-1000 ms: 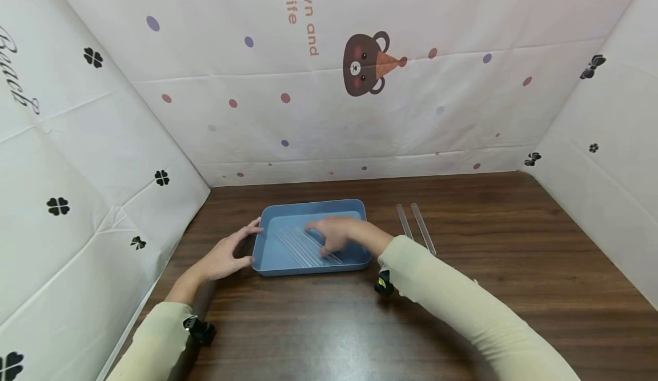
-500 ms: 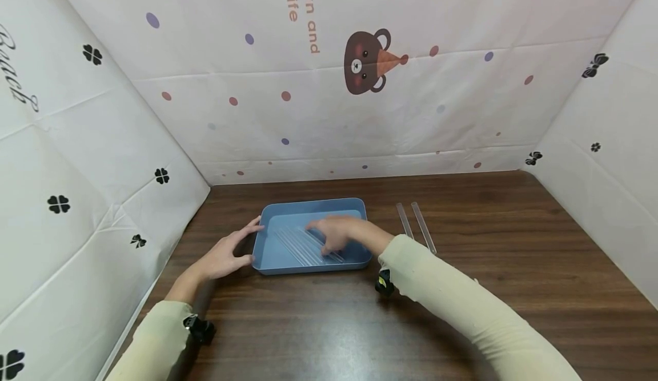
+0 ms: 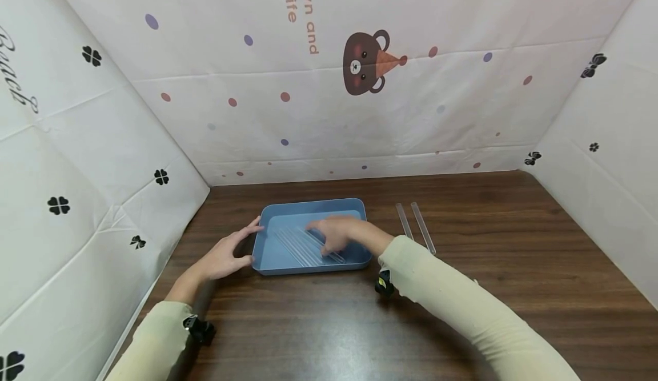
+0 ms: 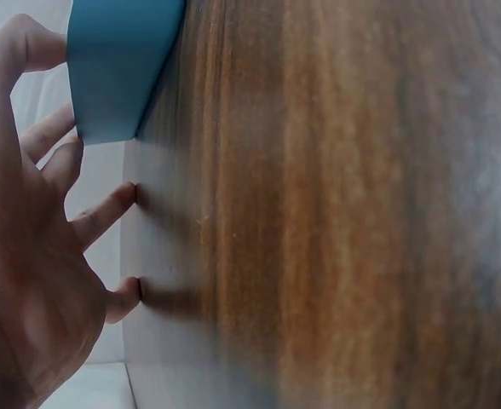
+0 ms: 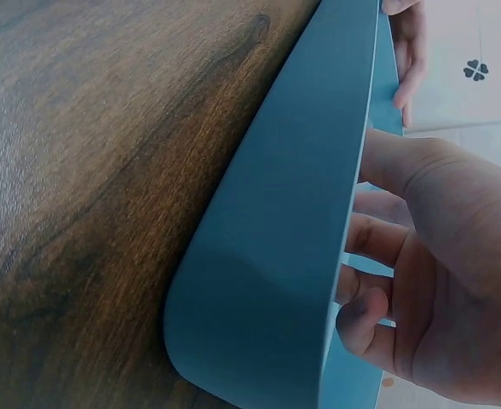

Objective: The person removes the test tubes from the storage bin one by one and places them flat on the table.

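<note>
A shallow blue tray (image 3: 308, 270) stands on the dark wood table. Several clear tubes (image 3: 295, 249) lie slantwise on its floor, side by side. My right hand (image 3: 336, 232) reaches over the tray's right side, thumb and fingers at the rightmost clear tube (image 3: 336, 258); its upper part is covered by the hand. In the right wrist view the fingers curl down behind the tray wall (image 5: 276, 187), which hides the fingertips. My left hand (image 3: 223, 260) is spread at the tray's left end, thumb and forefinger touching the wall, while two other fingers rest on the table in the left wrist view.
Two more clear tubes (image 3: 422, 228) lie on the table (image 3: 488, 227) right of the tray, their near ends close to the right sleeve (image 3: 442, 289). White printed sheets (image 3: 308, 112) stand up along the back and both sides.
The rightmost tube's near end has shifted slightly away from me inside the tray. Both hands and the tray stay almost where they were.
</note>
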{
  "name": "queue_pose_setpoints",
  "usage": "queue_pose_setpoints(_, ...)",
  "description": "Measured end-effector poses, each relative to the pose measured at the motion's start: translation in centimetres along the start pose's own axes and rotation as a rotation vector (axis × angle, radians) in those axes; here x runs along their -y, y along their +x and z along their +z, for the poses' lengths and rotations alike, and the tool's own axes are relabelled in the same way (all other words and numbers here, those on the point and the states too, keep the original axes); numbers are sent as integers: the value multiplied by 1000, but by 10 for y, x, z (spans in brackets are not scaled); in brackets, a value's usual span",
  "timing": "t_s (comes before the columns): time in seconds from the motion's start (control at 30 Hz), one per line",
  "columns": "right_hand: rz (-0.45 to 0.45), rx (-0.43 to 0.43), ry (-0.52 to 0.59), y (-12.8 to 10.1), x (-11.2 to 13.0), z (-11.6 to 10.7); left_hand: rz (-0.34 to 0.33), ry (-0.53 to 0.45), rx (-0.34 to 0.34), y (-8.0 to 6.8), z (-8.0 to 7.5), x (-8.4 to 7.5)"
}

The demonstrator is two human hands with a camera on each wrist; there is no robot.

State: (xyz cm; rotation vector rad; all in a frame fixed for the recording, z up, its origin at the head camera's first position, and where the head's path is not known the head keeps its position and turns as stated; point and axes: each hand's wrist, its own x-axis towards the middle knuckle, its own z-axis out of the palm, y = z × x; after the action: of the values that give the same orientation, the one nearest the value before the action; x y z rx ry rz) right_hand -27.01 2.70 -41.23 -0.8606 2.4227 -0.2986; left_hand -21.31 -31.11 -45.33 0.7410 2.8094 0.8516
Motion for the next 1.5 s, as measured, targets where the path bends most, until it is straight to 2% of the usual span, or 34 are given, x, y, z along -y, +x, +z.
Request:
queue_pose_setpoints(0.57, -17, -22, 20, -8, 3, -6, -9, -4, 0, 0, 1, 1)
queue_pose_setpoints(0.93, 11, -52, 0, -13, 0, -17, -8, -1, 2, 0, 0, -2)
queue_pose_setpoints(0.97, -5, -62, -9, -5, -8, -12, -8, 0, 1, 0, 0, -1)
queue_pose_setpoints(1.17, -1, -59, 3, -10, -10, -13, -6, 4, -3, 0, 1, 2)
queue_pose_setpoints(1.2, 14, -46, 16, -19, -2, -19, -7, 2, -3, 0, 2, 3)
queue_pose_setpoints(1.4, -21, -72, 4, -17, -14, -15, -6, -2, -4, 0, 2, 4)
queue_pose_setpoints(1.5, -4, -70, 13, -24, -11, -18, -2, -1, -6, 0, 2, 3)
